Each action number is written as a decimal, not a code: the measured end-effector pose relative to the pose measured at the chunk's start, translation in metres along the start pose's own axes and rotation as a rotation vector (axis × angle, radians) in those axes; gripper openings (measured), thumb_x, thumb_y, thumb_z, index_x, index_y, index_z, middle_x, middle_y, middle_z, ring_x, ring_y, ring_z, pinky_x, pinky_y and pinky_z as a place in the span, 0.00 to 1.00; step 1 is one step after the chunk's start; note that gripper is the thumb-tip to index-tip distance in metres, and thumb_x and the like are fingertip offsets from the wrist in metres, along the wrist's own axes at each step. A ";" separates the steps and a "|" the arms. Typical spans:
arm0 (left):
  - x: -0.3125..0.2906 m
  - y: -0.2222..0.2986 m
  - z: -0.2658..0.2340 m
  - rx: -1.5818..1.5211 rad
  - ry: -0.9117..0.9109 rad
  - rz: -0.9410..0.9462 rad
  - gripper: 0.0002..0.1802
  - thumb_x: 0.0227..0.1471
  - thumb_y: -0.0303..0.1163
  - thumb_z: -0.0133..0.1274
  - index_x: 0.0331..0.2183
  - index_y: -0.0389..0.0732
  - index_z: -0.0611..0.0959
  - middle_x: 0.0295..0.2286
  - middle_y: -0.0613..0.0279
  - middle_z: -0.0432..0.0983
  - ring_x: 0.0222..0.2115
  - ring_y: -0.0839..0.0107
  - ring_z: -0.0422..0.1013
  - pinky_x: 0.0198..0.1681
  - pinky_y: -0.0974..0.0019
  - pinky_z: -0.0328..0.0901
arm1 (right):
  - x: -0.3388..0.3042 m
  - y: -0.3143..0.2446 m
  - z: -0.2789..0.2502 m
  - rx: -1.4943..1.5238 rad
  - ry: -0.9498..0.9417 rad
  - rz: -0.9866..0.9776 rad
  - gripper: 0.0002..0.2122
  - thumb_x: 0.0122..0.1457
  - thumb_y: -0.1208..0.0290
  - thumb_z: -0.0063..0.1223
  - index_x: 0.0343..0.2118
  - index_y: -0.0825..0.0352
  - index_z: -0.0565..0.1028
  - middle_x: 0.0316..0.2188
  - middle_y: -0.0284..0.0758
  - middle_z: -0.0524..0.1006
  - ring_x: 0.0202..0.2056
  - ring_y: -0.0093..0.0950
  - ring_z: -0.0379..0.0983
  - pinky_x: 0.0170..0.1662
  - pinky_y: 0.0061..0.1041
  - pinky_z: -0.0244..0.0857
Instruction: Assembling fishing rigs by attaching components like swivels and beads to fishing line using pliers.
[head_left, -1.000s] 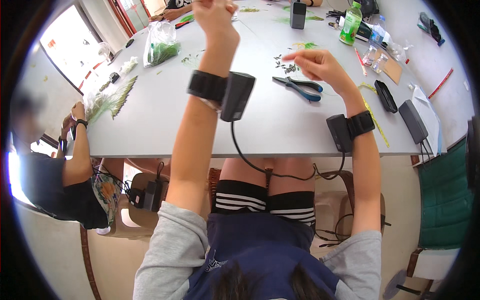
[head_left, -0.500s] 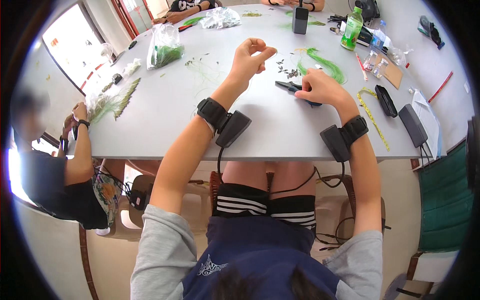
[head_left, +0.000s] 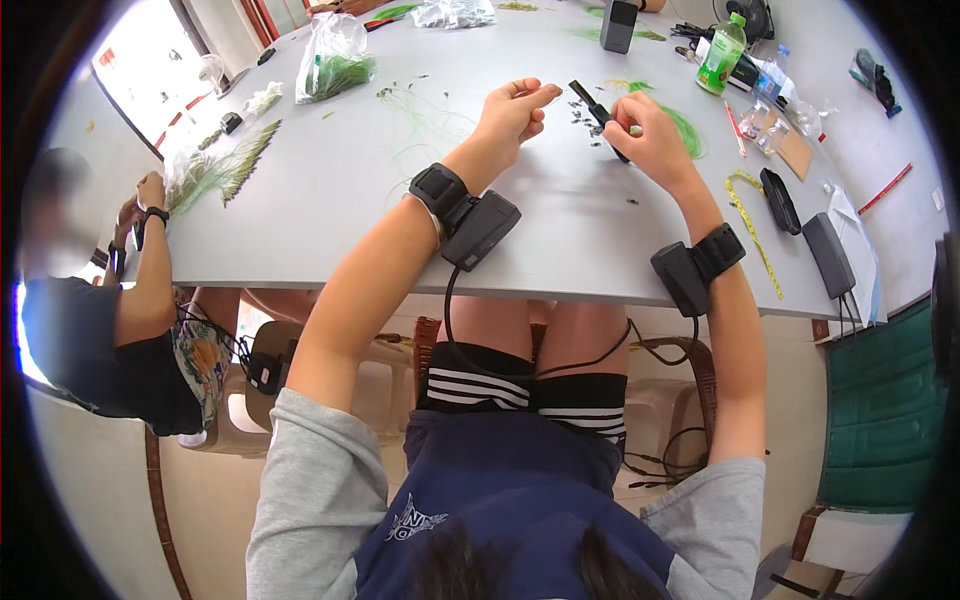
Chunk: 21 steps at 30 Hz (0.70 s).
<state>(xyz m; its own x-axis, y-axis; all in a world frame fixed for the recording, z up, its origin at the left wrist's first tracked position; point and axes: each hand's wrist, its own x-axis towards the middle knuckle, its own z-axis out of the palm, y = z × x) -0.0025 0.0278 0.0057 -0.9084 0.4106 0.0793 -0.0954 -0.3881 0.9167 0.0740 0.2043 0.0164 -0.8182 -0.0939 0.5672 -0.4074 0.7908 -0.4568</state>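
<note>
My left hand (head_left: 515, 122) is raised over the table with thumb and forefinger pinched together; whatever sits between the fingertips is too fine to make out. Black pliers (head_left: 592, 103) are gripped in my right hand (head_left: 645, 140), their jaws tilted up and to the left, a short way from the left fingertips. Beneath and around the pliers lie small dark pieces (head_left: 581, 121) in a loose scatter. A hank of bright green strands (head_left: 686, 132) rests just behind my right hand. Thin pale green strands (head_left: 425, 120) spread over the tabletop left of my left hand.
At the right are a yellow measuring tape (head_left: 745, 220), a black case (head_left: 779, 200), a green-labelled bottle (head_left: 721, 58) and a clear bottle (head_left: 770, 75). A plastic bag (head_left: 335, 60) of green strands stands far left. Another person (head_left: 130, 310) sits at the left edge beside a strand bundle (head_left: 240, 170).
My right hand has lifted the pliers and turned them from lying nearly level to pointing up. My left hand has shifted slightly right, closer to the pliers.
</note>
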 end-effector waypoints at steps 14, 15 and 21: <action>0.000 -0.007 -0.002 -0.485 -0.121 -0.225 0.13 0.47 0.21 0.48 0.35 0.40 0.64 0.27 0.65 0.66 0.16 0.86 0.58 0.16 0.85 0.57 | -0.001 -0.005 0.016 0.026 0.095 -0.060 0.11 0.40 0.68 0.50 0.17 0.72 0.66 0.18 0.38 0.66 0.20 0.30 0.62 0.24 0.26 0.57; 0.001 -0.007 -0.002 -0.477 -0.131 -0.223 0.13 0.47 0.20 0.48 0.34 0.40 0.63 0.27 0.65 0.65 0.16 0.86 0.58 0.16 0.85 0.57 | -0.001 -0.005 0.016 0.027 0.097 -0.061 0.11 0.40 0.68 0.50 0.17 0.72 0.66 0.18 0.38 0.66 0.20 0.30 0.62 0.24 0.26 0.57; 0.001 -0.009 0.000 -0.468 -0.143 -0.241 0.09 0.50 0.24 0.46 0.34 0.43 0.63 0.31 0.65 0.68 0.15 0.89 0.58 0.18 0.86 0.57 | -0.003 -0.006 0.016 0.014 0.103 -0.055 0.11 0.40 0.68 0.50 0.15 0.72 0.64 0.15 0.38 0.65 0.19 0.30 0.60 0.23 0.26 0.56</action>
<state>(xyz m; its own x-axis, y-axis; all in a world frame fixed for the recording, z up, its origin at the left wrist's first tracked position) -0.0028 0.0315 -0.0027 -0.7770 0.6288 -0.0292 -0.4946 -0.5813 0.6461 0.0722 0.1900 0.0066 -0.7491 -0.0736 0.6584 -0.4563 0.7778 -0.4322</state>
